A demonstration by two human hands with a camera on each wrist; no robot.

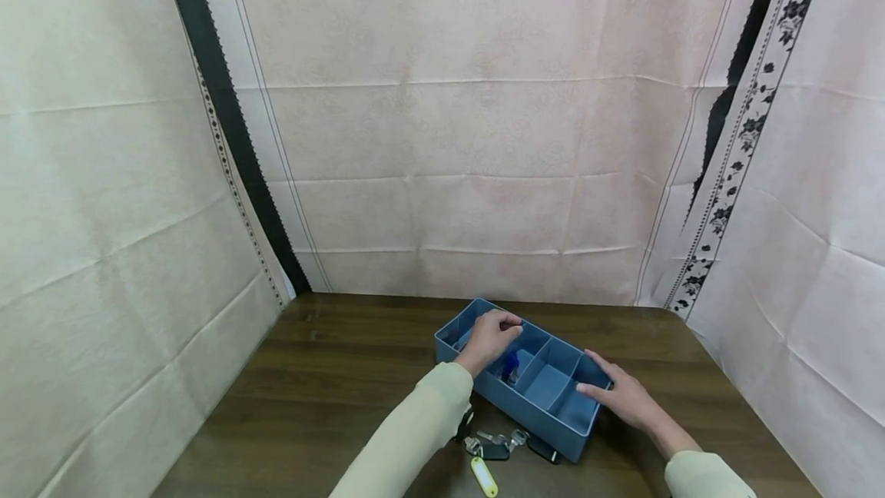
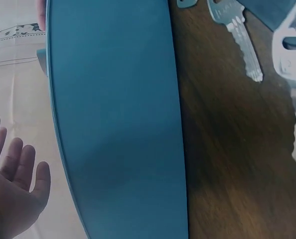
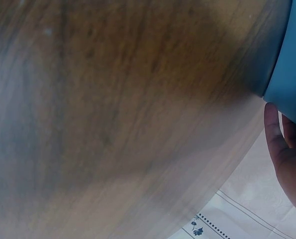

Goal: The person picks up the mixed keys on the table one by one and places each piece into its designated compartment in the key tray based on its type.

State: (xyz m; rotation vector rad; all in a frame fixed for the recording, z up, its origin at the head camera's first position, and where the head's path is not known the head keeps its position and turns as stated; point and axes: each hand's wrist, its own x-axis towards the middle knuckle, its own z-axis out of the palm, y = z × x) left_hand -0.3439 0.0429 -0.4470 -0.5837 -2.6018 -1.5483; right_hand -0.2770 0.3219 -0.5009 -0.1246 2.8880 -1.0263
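A blue compartment box point(image 1: 546, 421) lies slantwise on the table. My left hand point(image 1: 492, 338) is over its left part, thumb and fingertips near the far rim; the left wrist view shows loosely bent fingers point(image 2: 26, 164) and nothing visible between them. At the box's right end, my right hand point(image 1: 625, 398) holds the far wall, thumb over the inside and fingers outside. A dark blue item point(image 1: 510, 367) lies in a middle compartment. Small things in the left compartment are partly hidden by my left hand.
In front of the box lie several keys point(image 1: 517, 438), a black fob point(image 1: 495, 452), a yellow key tag point(image 1: 484, 476) and another black item point(image 1: 542, 449) by the box wall. Pale cloth point(image 1: 442, 137) hangs behind the wooden table point(image 1: 332, 375) and at both sides.
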